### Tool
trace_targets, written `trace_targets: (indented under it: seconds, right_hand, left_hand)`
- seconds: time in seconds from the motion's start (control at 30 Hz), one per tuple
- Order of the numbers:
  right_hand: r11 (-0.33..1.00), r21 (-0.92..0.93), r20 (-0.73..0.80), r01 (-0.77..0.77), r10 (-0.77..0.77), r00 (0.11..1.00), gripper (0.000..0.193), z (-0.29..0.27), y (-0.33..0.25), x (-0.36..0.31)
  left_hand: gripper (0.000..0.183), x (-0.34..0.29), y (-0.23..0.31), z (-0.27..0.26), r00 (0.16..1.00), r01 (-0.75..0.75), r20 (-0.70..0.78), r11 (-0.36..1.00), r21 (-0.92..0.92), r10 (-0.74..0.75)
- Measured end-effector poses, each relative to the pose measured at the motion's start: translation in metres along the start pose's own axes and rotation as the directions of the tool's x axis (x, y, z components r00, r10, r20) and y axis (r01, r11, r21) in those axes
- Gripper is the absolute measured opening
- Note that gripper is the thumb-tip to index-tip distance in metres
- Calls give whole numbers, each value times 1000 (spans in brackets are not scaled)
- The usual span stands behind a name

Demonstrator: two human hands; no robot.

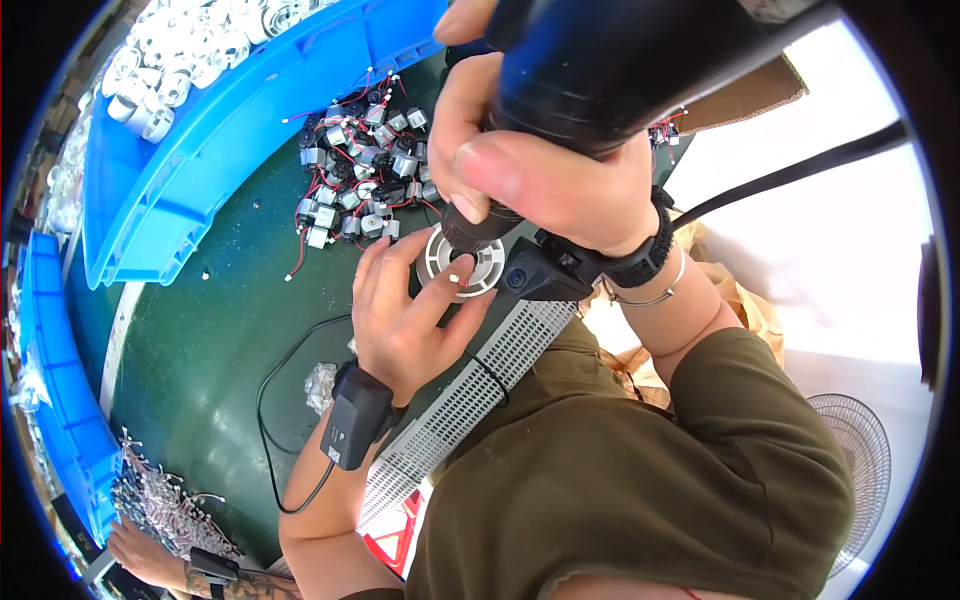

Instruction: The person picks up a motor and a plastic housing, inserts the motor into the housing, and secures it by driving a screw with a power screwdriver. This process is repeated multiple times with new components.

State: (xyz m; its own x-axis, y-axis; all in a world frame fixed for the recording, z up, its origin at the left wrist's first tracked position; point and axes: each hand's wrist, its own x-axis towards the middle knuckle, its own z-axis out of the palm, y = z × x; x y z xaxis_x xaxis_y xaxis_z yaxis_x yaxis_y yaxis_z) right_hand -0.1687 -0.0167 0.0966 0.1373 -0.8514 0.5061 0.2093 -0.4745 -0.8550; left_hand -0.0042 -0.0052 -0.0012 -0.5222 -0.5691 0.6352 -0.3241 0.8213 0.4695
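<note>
My left hand (395, 325) grips a round white plastic housing (488, 272) by its rim near the table's edge. Its index finger reaches over the housing's inside, where a small white and red bit shows at the fingertip. In my right hand (565, 185) is a thick black power screwdriver (610, 80), pointing down with its nose at the middle of the housing. The nose hides the bit and whatever it meets. Just beyond the housing lies a heap of small motors (365, 165) with red and black wires.
A blue bin (170, 225) of white round parts (175, 70) stands far left. Another blue bin (65, 400) runs along the left. Another person's hand (145, 555) is beside a pile of wires (175, 500). A black cable (262, 410) loops over the green table (215, 370). A fan (850, 470) stands right.
</note>
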Motion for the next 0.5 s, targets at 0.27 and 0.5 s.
trace_targets:
  seconds: [0.27,0.5]
  right_hand:
    - [1000,20,-166,-18,21,986,40,22,-27,10]
    - [978,-186,-238,-92,46,970,30,-4,-48,25]
  left_hand:
    - [32,-1,1,3,996,-14,-84,1000,-27,12]
    - [25,-38,-30,-91,850,441,-338,897,38,-404]
